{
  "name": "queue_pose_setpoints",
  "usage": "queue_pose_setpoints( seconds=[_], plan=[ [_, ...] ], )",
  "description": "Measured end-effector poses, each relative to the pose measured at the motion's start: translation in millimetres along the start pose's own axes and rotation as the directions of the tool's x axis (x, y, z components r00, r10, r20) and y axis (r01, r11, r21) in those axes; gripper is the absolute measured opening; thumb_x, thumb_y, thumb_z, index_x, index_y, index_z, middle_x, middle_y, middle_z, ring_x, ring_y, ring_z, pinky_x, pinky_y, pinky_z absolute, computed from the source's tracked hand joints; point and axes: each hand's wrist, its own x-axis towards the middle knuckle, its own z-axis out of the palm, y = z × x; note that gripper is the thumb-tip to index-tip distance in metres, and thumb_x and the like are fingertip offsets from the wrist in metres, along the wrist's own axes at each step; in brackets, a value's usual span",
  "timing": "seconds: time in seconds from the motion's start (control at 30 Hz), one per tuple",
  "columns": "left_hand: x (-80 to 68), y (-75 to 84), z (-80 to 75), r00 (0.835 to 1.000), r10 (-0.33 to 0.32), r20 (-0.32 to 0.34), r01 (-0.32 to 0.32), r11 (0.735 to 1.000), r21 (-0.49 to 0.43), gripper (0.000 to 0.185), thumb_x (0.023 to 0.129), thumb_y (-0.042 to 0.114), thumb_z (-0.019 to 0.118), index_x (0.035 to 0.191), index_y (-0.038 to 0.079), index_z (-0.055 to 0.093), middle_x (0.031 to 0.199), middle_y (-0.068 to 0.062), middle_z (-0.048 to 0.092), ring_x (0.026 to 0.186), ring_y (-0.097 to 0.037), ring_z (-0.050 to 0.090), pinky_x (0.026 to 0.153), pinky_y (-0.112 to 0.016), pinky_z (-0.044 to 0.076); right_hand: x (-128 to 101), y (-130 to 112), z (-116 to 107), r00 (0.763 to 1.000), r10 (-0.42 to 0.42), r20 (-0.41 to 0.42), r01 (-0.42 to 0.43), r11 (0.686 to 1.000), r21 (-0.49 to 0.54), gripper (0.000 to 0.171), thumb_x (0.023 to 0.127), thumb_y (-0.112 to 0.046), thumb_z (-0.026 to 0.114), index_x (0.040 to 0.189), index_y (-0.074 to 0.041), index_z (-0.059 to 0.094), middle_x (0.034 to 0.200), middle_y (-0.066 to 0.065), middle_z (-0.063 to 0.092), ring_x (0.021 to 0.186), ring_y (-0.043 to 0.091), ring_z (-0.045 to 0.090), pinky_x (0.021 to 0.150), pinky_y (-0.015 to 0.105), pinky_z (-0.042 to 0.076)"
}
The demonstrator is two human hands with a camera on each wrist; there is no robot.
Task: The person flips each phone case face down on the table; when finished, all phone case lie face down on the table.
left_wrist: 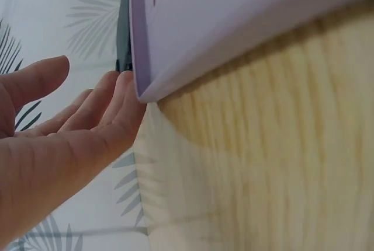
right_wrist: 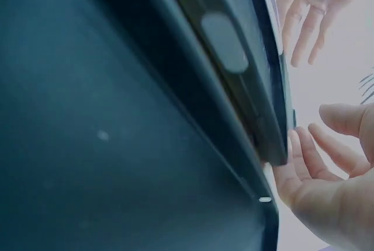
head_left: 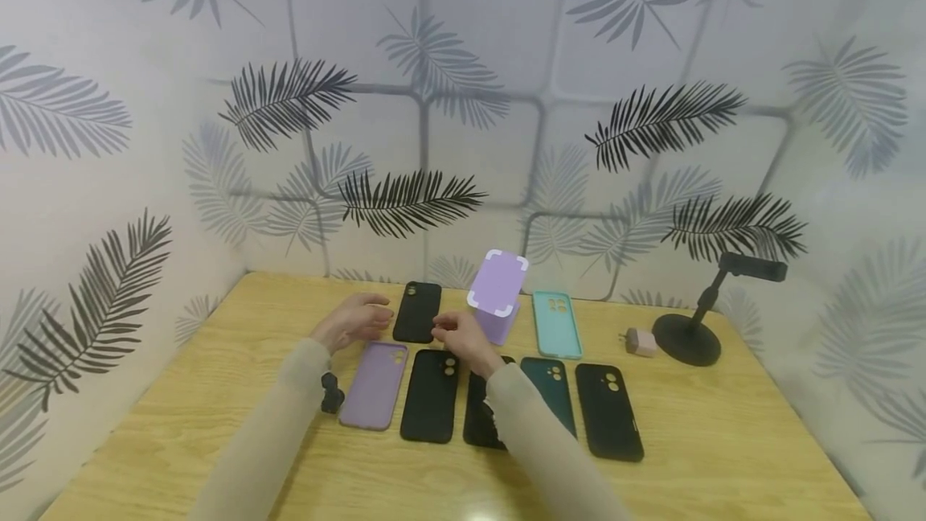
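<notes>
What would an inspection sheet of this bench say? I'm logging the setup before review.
Surface: wooden table, light grain.
Job's things: black phone case in the back row, between both hands.
Clutter: lilac case, three black cases, dark green case, teal case, purple box, pink charger plug, black phone stand.
Grips: left hand and right hand open, beside the black phone case.
Cables: nothing seen.
Surroundings: leaf-patterned walls.

wooden table (head_left: 723, 441), phone cases (head_left: 431, 394), charger (head_left: 640, 341), stand (head_left: 690, 328)
</notes>
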Motion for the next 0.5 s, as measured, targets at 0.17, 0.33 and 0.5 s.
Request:
queue_pose_setpoints(
  seconds=[0.17,0.33,0.5],
  plan=[
    [-8.5,-1.9,-3.5,0.999,0.042,0.022,-0.043,0.999,0.029,0.051,0.100,0.005,0.050,0.146,-0.008,0.033,0.145,-0.031,0.042,0.135,-0.043,0.043,0.107,-0.047,0.046,-5,-4,0,0.999,-0.040,-0.013,0.040,0.999,0.000,0.030,0.098,-0.009,0.058,0.125,0.003,0.063,0.121,0.018,0.066,0.107,0.028,0.064,0.091,0.040,0.054],
    [-19.9,-4.9,-7.7,0.997,0.074,0.024,-0.076,0.989,0.124,0.046,0.100,0.006,0.050,0.143,-0.007,0.040,0.145,-0.030,0.044,0.134,-0.043,0.044,0.109,-0.052,0.042,-9,-7,1,0.997,-0.068,0.049,0.066,0.997,0.030,0.028,0.098,-0.009,0.059,0.122,0.004,0.064,0.117,0.019,0.068,0.101,0.026,0.066,0.084,0.037,0.058],
    [-33.5,-9.3,-13.7,0.998,0.060,0.021,-0.064,0.977,0.204,0.045,0.101,0.009,0.051,0.142,-0.006,0.042,0.145,-0.030,0.043,0.133,-0.044,0.044,0.108,-0.054,0.043,-18,-11,8,0.988,-0.040,0.148,0.028,0.996,0.083,0.027,0.097,-0.009,0.060,0.121,0.004,0.065,0.108,0.021,0.070,0.090,0.027,0.069,0.068,0.032,0.058]
  ],
)
